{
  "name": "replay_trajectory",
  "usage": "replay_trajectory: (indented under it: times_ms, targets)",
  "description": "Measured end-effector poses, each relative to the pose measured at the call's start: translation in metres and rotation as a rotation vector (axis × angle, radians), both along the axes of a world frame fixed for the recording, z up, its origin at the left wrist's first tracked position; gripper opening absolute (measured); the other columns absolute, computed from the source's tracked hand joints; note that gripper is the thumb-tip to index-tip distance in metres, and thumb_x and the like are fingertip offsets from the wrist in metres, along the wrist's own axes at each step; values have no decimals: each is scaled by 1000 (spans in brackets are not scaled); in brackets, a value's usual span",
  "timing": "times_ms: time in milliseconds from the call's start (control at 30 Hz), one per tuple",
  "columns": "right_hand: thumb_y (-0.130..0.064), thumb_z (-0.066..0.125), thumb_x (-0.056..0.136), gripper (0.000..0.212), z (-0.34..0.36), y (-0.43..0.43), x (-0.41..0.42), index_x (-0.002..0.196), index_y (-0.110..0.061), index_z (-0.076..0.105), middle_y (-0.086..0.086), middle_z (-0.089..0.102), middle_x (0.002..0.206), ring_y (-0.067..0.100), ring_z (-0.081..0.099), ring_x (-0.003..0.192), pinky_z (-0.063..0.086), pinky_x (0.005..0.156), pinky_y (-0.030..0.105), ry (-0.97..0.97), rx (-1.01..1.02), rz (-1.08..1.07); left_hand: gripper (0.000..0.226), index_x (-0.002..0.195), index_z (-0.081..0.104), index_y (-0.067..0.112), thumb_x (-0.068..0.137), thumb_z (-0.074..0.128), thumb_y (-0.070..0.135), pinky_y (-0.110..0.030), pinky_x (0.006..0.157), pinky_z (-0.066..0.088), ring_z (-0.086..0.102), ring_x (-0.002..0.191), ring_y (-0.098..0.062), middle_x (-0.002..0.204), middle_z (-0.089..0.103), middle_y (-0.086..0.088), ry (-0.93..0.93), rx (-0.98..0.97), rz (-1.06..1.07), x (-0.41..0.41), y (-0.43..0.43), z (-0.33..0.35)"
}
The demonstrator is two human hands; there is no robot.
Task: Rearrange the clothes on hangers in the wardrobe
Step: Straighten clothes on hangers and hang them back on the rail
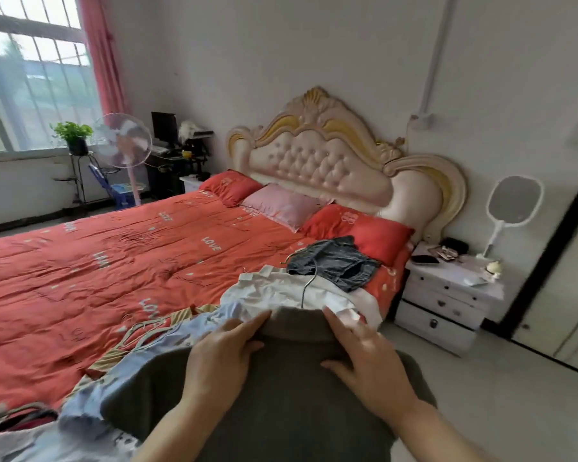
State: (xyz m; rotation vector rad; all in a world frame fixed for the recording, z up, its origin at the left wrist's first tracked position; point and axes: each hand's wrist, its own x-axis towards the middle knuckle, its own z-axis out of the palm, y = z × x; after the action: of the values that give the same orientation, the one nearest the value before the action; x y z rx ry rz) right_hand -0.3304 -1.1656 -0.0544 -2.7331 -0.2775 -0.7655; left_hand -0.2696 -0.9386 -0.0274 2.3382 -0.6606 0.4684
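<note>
Dark knit sweater (281, 395) tops the clothes heap (291, 295) at the bed (114, 261) edge, hanger hook (309, 285) poking from its collar. Left hand (224, 355) and right hand (364, 355): grip spread, fingers flat flanking the collar; thumbs possibly tucked under. Soft, light, stretchy; lift by the hook.

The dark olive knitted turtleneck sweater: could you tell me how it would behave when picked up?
Probably floppy: the dark olive knitted turtleneck sweater drapes limply over the pale clothes pile. Likely grippy, not slippery, given its fuzzy knit.
</note>
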Motion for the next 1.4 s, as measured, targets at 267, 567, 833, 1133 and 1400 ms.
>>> replay_trajectory:
  times_ms: [267,567,833,1133,1400]
  targets:
    - [-38,82,64,89,14,-209,21,140,-20,40,1,63,101,17,64,80,53,66,27,2,-147,-114,48,129,51,38,87,62,20,-34,81,46,58,91,-20,97,61,4,93,-53,-102,40,-213,-8]
    - [-33,82,67,88,20,-350,105,140,-17,38,6,62,94,21,62,75,53,62,33,17,-203,-124,48,132,49,32,88,60,19,-35,85,45,57,95,-24,103,63,-4,90,-41,-124,127,-356,-16]
    - [-33,82,67,89,4,-450,249,140,-17,35,6,62,88,22,61,72,55,59,36,6,-268,-150,56,139,34,39,91,55,20,-31,88,41,53,96,-19,105,53,3,101,-13,-208,279,-452,-45]
    - [-33,82,65,88,27,-534,433,139,-15,38,7,61,85,25,61,70,55,59,37,51,-374,-105,60,141,28,42,90,54,22,-32,93,38,52,101,-23,110,49,2,214,-37,-175,450,-533,-45]
    - [-32,84,64,88,-3,-594,618,137,-15,38,8,64,87,26,64,74,56,63,40,117,-433,77,64,141,23,47,91,54,23,-34,96,38,50,106,-24,114,48,2,359,-58,-30,591,-584,-86]
